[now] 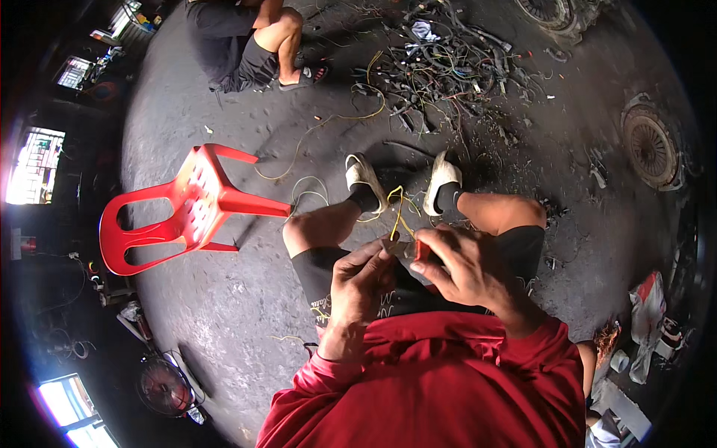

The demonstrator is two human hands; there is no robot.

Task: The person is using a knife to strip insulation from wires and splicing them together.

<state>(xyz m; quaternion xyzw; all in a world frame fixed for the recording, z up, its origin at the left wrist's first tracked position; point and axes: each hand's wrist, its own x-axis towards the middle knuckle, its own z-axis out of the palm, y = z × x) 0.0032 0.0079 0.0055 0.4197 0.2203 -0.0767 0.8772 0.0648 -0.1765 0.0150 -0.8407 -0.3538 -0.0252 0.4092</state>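
Note:
My left hand (360, 282) is closed, thumb against the fingers, in front of my lap. It pinches a thin yellow wire (404, 216), which stands up in a bent loop between my shoes. My right hand (472, 267) is closed around the orange-red handle of a knife (422, 251). Its flat grey blade points left and reaches the fingertips of my left hand, close to the wire. Just where the blade meets the wire is too small to tell.
A red plastic chair (200, 196) lies tipped over at the left. Ahead is a tangled heap of dark cables and wires (455, 71). Another person (250, 45) sits low at the far left. A round metal part (650, 143) lies at right, a fan (163, 387) at lower left.

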